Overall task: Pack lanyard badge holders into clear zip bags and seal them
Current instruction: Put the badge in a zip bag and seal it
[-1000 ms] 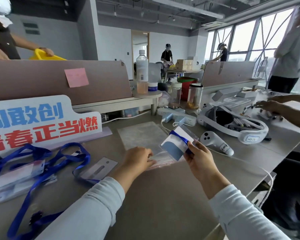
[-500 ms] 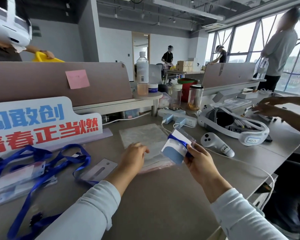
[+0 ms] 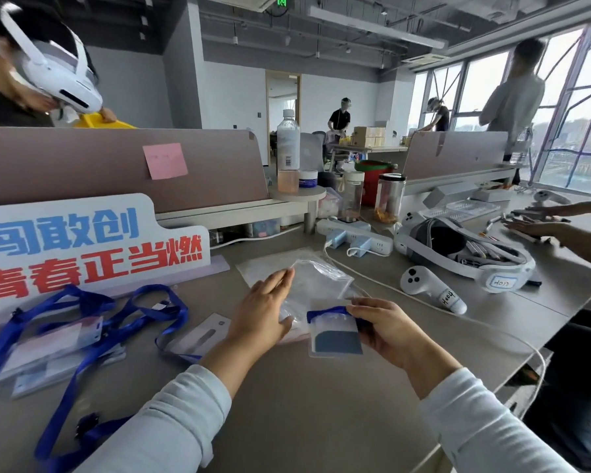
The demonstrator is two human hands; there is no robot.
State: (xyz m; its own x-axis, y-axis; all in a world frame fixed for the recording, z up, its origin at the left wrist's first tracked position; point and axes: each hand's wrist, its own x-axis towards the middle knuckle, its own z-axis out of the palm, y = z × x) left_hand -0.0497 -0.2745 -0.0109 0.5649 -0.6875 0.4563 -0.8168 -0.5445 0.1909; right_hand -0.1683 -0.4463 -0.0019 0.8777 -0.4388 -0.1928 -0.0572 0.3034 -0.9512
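— Left of R hand's (image 3: pixel 386 331) grip?
— Clear zip bag (image 3: pixel 318 285), part-lifted off desk; L hand (image 3: pixel 265 307) on it, fingers near straight, pinch unclear. R hand pinches lanyard-wrapped badge holder (image 3: pixel 335 334), just outside bag.

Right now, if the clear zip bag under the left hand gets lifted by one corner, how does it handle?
Probably floppy: the clear zip bag is wrinkled, with one corner standing up by the left hand. Likely very light: it looks like thin see-through film. Possibly slippery: it shows glare and lies over other flat bags.
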